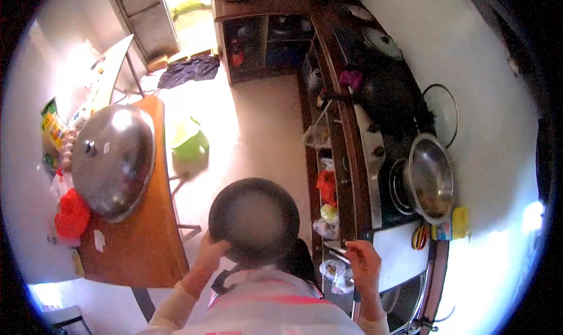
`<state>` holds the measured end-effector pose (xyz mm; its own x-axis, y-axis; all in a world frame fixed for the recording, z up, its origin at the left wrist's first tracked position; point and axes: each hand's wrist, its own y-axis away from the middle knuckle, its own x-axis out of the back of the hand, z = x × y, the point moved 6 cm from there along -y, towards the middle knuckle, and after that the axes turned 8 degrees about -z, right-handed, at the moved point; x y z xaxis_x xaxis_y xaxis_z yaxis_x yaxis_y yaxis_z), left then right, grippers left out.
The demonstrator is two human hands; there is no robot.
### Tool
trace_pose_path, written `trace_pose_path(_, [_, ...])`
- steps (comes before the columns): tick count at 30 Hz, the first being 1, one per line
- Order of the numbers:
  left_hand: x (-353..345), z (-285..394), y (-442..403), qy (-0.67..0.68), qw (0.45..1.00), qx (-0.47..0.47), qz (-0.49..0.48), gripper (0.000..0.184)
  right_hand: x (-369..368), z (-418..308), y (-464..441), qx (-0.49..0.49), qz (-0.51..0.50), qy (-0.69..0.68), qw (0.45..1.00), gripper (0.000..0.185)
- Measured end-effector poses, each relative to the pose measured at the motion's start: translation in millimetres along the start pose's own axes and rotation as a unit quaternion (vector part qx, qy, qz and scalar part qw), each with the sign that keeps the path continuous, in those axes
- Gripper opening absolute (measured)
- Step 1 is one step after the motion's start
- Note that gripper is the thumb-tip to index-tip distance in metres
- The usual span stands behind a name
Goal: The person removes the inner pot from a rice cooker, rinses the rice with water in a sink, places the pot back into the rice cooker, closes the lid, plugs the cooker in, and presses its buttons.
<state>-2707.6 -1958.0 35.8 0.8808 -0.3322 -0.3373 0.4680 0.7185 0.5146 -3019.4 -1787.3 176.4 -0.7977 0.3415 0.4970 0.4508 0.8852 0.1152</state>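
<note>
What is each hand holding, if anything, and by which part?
The left hand holds the dark pan by its near-left rim. Whether the right hand holds anything cannot be told.

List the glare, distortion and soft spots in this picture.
Head view: daylight washes out the doorway; head view: a white highlight sits on the large lid; head view: wide-angle distortion bends the counter, with black corners; head view: the dark pan looks soft and grainy, fine detail lost.

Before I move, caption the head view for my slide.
Left hand holds a dark pan by its edge; right hand near the white counter.
</note>
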Motion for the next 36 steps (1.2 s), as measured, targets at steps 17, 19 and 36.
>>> trace_pose_path(17, [-35.1, 235.3, -366.3, 0.077, 0.994, -0.068, 0.034, 0.039, 45.6, -75.3, -463.7, 0.171, 0.035, 0.153, 0.973, 0.016])
trace_pose_path(19, [-53.0, 271.7, -408.4, 0.074, 0.997, -0.025, -0.007, 0.037, 35.3, -91.4, -526.1, 0.219, -0.011, 0.157, 0.963, 0.018])
trace_pose_path(36, [-138.7, 502.5, -874.6, -0.064, 0.992, -0.043, -0.096, 0.028, 141.3, -106.3, -971.3, 0.158, 0.135, 0.209, 0.955, 0.012])
